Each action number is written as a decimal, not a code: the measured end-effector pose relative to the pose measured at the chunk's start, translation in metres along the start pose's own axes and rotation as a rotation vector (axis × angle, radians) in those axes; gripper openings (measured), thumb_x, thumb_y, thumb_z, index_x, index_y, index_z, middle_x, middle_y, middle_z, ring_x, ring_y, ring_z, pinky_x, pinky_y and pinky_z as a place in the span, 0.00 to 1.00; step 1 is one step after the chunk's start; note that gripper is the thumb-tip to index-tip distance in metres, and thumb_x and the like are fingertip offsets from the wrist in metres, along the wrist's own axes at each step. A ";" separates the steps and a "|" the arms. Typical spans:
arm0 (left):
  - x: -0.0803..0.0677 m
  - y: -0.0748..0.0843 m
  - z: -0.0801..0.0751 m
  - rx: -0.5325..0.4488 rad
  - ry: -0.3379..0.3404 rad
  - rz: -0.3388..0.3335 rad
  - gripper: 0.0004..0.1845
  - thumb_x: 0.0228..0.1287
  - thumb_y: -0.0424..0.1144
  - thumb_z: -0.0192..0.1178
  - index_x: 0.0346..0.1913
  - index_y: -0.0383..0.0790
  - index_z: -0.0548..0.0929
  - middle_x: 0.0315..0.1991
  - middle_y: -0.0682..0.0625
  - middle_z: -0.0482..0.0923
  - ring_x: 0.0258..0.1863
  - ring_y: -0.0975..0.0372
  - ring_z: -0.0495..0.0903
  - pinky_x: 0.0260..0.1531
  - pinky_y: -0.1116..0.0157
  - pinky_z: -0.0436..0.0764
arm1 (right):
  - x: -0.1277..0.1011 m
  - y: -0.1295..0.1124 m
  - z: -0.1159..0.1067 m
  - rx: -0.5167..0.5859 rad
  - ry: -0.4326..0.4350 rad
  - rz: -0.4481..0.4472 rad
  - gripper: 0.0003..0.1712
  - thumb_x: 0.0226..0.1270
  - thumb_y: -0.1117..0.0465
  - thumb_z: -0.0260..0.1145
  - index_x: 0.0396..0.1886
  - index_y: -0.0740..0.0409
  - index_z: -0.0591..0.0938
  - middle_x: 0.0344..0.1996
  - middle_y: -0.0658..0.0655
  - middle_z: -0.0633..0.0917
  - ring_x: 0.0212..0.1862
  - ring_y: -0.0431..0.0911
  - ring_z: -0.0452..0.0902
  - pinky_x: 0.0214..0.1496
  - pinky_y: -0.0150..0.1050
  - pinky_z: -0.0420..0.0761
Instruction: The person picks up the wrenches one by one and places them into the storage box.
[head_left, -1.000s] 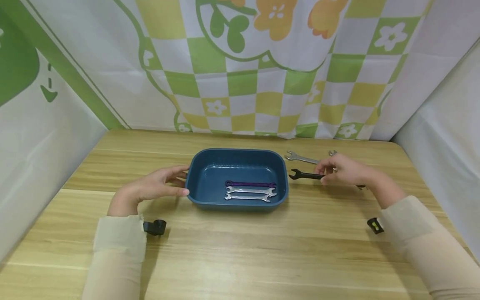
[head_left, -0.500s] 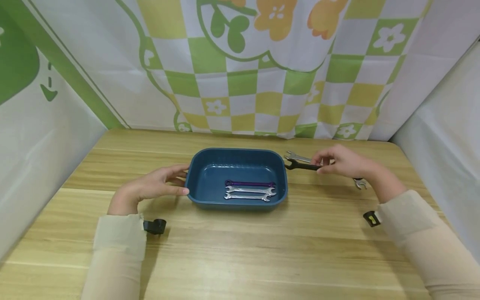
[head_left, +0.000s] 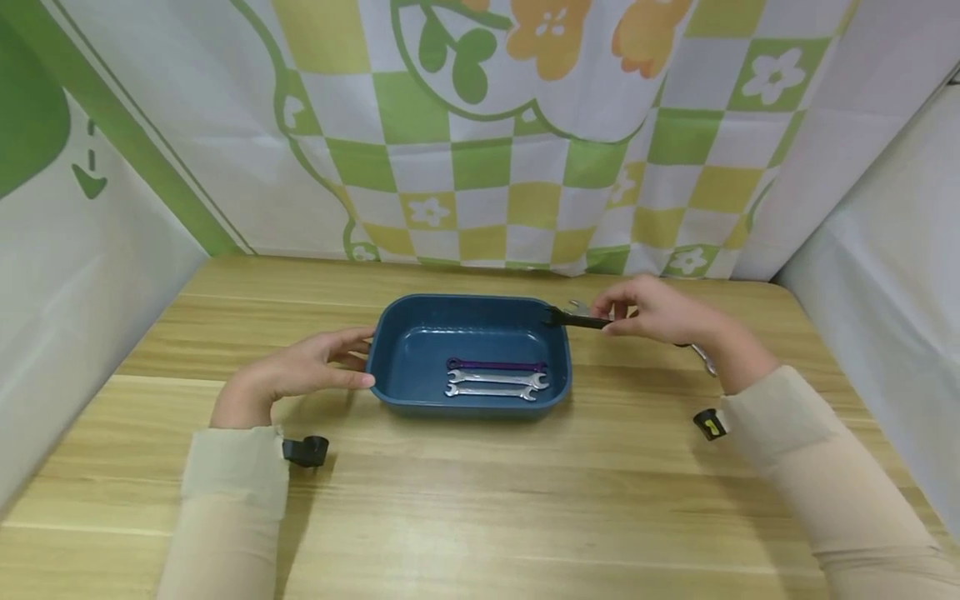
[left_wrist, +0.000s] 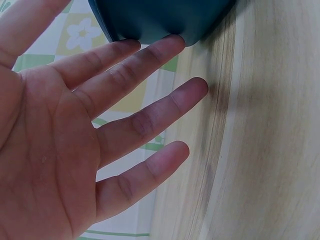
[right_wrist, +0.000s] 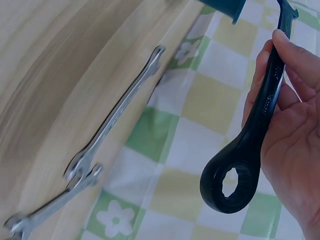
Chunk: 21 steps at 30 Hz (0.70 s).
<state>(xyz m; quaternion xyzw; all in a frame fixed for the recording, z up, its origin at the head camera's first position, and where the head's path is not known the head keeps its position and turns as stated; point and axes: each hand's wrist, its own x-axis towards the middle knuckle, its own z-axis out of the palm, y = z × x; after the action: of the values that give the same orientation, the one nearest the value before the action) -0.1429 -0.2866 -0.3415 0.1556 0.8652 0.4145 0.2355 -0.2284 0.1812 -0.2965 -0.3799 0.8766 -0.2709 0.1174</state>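
Head view, nearest the camera: a pale, straight-grained wooden table (head_left: 480, 500) is seen, with two cream sleeves reaching over it. The left hand (head_left: 300, 377) is laid flat against the left end of the blue tray (head_left: 390, 392), its fingers (left_wrist: 150, 55) straight and slightly spread, two tips touching the tray's smooth rounded wall, so the tray is steadied rather than gripped. Inside the tray three slim wrenches lie side by side: a purple wrench (head_left: 495, 365) farthest back and two silver wrenches (head_left: 493, 385) in front of it. The black wrench (head_left: 577, 320) is pinched at its shank by the right hand (head_left: 656, 312), fingers and thumb curled round it, and is held in the air with its open end just over the tray's back right corner; its ring end (right_wrist: 227, 187) hangs below the palm, matte and dark against the shiny steel elsewhere. A level carry is judged best, the tool being lowered flat and parallel to the three already in place, clear of the rim, while the tray is kept braced. Farther back, spare silver wrenches (right_wrist: 112, 150) lie on the table by the checked green-and-yellow cloth (head_left: 480, 167).
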 end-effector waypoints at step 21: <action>0.001 0.000 0.000 -0.011 -0.005 0.033 0.44 0.67 0.44 0.65 0.77 0.34 0.54 0.70 0.32 0.66 0.68 0.38 0.69 0.64 0.42 0.72 | 0.055 -0.043 0.025 0.053 -0.063 -0.041 0.11 0.66 0.65 0.69 0.48 0.59 0.85 0.42 0.55 0.86 0.37 0.44 0.77 0.47 0.44 0.81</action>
<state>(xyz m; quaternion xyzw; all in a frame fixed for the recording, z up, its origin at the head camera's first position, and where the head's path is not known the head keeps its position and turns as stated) -0.1436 -0.2864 -0.3416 0.1694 0.8595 0.4227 0.2319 -0.2294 0.1069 -0.2932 -0.4029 0.8571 -0.2843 0.1493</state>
